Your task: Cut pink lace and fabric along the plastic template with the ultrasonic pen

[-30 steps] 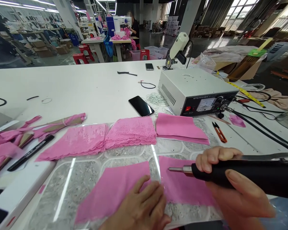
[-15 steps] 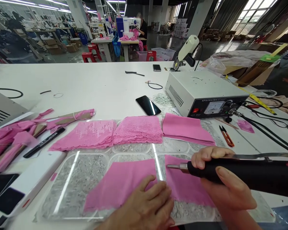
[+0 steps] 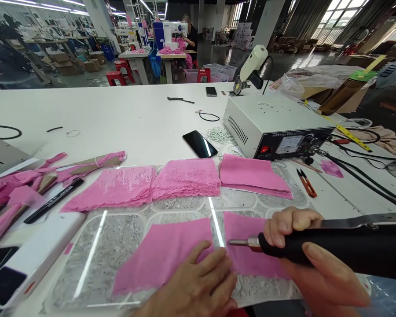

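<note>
In the lower right, the right hand (image 3: 326, 279) grips a black tool (image 3: 353, 248) over a pink panel (image 3: 246, 226), while the left hand (image 3: 199, 281), bottom centre, touches another panel (image 3: 166, 251).

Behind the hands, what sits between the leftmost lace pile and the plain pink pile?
Another pink lace pile sits between the leftmost lace pile and the plain pink pile, in the head view.

1. A white table (image 3: 119, 110) carries a glossy grey mat (image 3: 122, 233).
2. On the mat lie 2 flat pink cloth pieces (image 3: 161, 255) in front, 3 pink cloth stacks (image 3: 186, 178) behind.
3. Directly on the table: a metal box (image 3: 280, 116), black phone (image 3: 199, 144), smaller phone (image 3: 211, 91), tangled thread (image 3: 219, 134), orange scissors (image 3: 307, 184).
</note>
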The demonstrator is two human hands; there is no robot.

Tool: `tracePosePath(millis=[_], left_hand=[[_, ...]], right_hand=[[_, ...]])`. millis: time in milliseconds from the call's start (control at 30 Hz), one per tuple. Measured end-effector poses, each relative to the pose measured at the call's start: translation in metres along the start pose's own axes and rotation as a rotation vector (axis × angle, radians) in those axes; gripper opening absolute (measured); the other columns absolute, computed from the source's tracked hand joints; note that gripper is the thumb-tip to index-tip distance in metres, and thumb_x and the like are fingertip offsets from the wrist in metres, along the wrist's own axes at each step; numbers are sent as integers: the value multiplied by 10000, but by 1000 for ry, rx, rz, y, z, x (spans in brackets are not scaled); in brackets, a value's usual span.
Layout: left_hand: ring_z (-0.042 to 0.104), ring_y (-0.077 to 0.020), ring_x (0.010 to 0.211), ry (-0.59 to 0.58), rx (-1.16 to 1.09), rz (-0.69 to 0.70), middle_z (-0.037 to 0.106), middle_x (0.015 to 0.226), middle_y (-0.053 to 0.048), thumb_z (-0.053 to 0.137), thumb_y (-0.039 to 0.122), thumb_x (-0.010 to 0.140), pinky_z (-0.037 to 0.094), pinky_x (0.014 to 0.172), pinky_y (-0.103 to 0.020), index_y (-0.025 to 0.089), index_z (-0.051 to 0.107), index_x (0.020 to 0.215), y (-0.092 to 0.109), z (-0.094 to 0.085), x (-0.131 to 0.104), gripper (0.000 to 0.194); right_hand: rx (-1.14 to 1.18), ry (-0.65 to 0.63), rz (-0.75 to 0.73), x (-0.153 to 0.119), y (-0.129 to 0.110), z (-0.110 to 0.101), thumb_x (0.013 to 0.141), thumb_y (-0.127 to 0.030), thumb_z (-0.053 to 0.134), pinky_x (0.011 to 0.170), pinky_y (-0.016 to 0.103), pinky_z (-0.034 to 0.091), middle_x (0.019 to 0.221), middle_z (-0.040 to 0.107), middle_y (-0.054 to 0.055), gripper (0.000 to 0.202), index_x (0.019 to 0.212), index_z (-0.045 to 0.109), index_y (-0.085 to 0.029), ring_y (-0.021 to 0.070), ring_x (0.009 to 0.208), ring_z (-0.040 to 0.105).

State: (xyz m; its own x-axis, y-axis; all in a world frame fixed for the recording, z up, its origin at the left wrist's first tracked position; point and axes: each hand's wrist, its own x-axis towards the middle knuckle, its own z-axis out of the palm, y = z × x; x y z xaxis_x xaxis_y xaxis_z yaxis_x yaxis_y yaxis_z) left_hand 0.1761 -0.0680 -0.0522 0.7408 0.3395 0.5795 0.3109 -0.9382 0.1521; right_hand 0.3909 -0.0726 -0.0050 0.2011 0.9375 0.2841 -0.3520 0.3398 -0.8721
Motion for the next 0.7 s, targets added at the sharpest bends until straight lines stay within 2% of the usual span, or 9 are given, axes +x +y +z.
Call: tracePosePath(millis=[333, 500, 600, 700], left_hand=[[618, -191, 1087, 19, -10, 5, 732, 1032, -39, 557, 339, 970, 224, 1191, -384, 130, 670, 1019, 0, 4, -1, 242], [632, -193, 1082, -13, -43, -7, 733, 1021, -51, 545, 330, 977, 368, 1117, -382, 135, 647, 1042, 2, -3, 2, 229], [635, -192, 1085, -35, -75, -94, 730, 1035, -74, 497, 247, 997, 474, 1009, -364, 142, 628, 1092, -3, -24, 8, 194], [651, -213, 1012, -30, -10, -164, 719, 1050, -111, 439, 117, 985, 538, 880, -370, 117, 602, 1145, -15, -48, 18, 228]], right_hand=[[-1, -37, -6, -1, 4, 3, 838, -330, 668, 551, 278, 510, 748, 513, -13, 127, 844, 580, -239, 114, 591, 531], [-23, -42, -17, -2, 6, 1, 837, -329, 665, 543, 292, 517, 736, 516, -10, 113, 855, 593, -245, 125, 593, 539], [-26, 95, -61, -2, -1, -5, 778, -342, 693, 521, 294, 505, 710, 506, -17, 139, 840, 617, -243, 121, 556, 514], [8, 380, -138, 2, -13, -23, 667, -253, 682, 482, 274, 465, 689, 488, -27, 113, 759, 617, -237, 109, 534, 467]])
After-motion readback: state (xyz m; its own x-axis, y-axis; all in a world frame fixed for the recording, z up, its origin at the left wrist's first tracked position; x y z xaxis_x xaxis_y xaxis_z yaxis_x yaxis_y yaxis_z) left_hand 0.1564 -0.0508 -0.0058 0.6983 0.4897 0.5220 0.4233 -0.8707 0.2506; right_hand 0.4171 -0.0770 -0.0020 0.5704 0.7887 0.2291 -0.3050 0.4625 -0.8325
